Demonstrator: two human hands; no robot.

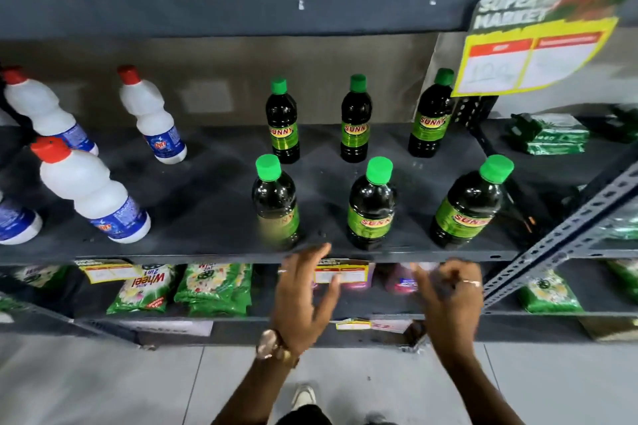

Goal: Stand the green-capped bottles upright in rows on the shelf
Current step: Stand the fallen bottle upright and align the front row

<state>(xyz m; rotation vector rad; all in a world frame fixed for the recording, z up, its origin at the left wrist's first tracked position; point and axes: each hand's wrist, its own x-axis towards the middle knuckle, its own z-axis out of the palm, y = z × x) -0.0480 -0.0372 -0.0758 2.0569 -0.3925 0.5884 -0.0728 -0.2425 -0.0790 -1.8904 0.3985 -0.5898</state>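
Note:
Several dark bottles with green caps and green "Sunny" labels stand upright on the grey shelf (pixel 214 203) in two rows. The back row holds three (pixel 282 121), (pixel 355 119), (pixel 429 114). The front row holds three more (pixel 276 203), (pixel 371 205), (pixel 469 203). My left hand (pixel 303 297) hovers just below the shelf's front edge, under the front-left bottle, fingers spread and holding nothing. My right hand (pixel 448 300) is lower right of it, below the shelf edge, fingers loosely curled and blurred, with nothing in it.
White bottles with red caps (pixel 93 190), (pixel 152 114) stand on the shelf's left half. A yellow price sign (pixel 528 55) hangs at the upper right. Green detergent packs (pixel 214 290) fill the shelf below. A slotted metal upright (pixel 566 231) runs at the right.

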